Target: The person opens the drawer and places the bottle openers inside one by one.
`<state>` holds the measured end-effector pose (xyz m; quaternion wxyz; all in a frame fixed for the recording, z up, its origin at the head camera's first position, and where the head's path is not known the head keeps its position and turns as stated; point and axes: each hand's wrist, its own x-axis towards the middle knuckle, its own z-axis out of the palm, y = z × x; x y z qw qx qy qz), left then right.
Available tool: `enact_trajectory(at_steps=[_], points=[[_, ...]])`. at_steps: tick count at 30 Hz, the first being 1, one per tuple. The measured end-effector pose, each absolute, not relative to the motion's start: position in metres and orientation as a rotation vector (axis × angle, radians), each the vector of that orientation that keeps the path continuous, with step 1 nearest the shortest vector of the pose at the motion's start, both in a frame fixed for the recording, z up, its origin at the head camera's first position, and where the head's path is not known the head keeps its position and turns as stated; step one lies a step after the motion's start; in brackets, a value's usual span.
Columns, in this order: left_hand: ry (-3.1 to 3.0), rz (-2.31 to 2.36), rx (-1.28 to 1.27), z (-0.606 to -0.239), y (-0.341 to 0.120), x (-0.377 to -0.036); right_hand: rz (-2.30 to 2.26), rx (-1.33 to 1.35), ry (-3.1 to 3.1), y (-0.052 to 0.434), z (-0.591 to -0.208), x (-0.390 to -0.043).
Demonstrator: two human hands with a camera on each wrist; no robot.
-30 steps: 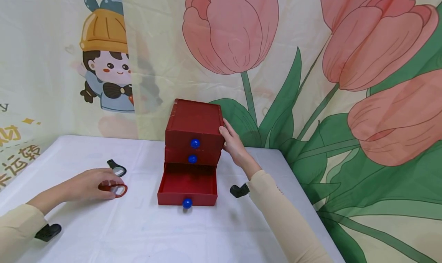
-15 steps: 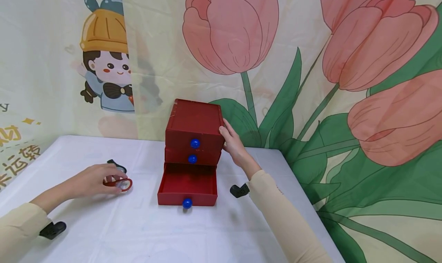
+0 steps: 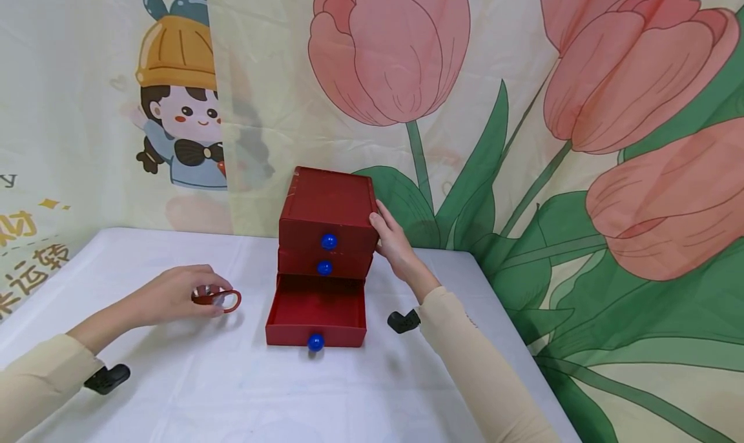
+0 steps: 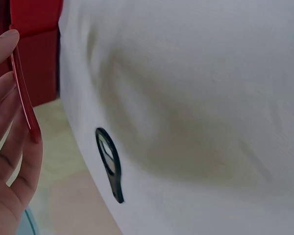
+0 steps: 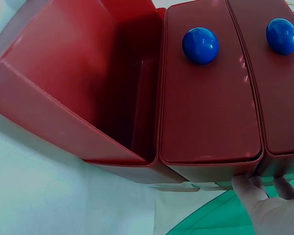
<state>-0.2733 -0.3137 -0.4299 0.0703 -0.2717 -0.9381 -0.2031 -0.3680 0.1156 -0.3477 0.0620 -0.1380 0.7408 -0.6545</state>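
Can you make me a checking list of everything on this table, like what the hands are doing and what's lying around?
Surface: white tablecloth, a bit wrinkled.
Job's things: red drawer box, bottom drawer pulled open, upper two closed; red-rimmed magnifier.
Clutter: black-rimmed magnifier lying on the cloth.
Hands: left hand pinches the red-rimmed magnifier; right hand rests against the box's right side.
Cables: nothing seen.
Surroundings: backdrop with pink tulips and a cartoon child.

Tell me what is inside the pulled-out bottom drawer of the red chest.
The bottom drawer shows only its bare red floor and walls in the head and right wrist views. Its rearmost part, tucked under the middle drawer, is covered and cannot be checked.
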Motion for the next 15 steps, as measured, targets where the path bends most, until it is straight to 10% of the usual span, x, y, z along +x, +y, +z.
enact_trajectory(at_steps=[15], points=[[-2.826, -0.645, -0.849, -0.4, -0.252, -0.276, -1.968, -0.419, 2.25, 0.116, -0.349, -0.369]])
